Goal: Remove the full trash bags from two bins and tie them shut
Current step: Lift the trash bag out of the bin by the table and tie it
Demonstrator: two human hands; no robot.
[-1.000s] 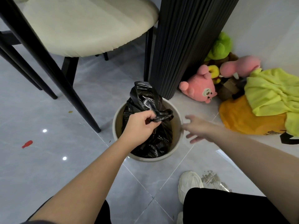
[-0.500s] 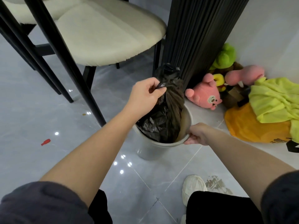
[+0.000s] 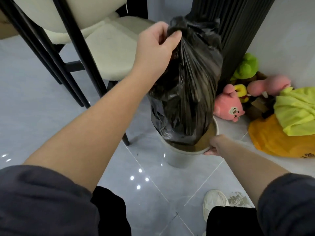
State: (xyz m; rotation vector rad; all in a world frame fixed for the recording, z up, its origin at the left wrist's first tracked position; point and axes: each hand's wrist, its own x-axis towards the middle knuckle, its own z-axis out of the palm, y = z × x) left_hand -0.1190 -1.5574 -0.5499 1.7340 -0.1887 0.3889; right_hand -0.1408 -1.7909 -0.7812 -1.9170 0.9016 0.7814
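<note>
L hand (image 3: 157, 46) grips the gathered neck of the black trash bag (image 3: 185, 92), fingers curled tight round it; bag hangs mostly above the pale bin (image 3: 175, 158), bottom just inside the rim. R hand (image 3: 215, 145) clasps the bin's near-right rim. Bin sits on grey tile floor (image 3: 51, 116) beside a chair leg (image 3: 81, 65), plush toys (image 3: 228, 106) nr the wall corner.

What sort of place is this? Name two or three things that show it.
Probably a home dining corner: cushioned chairs, plush toys heaped by the wall, a small bin on tiled floor.
</note>
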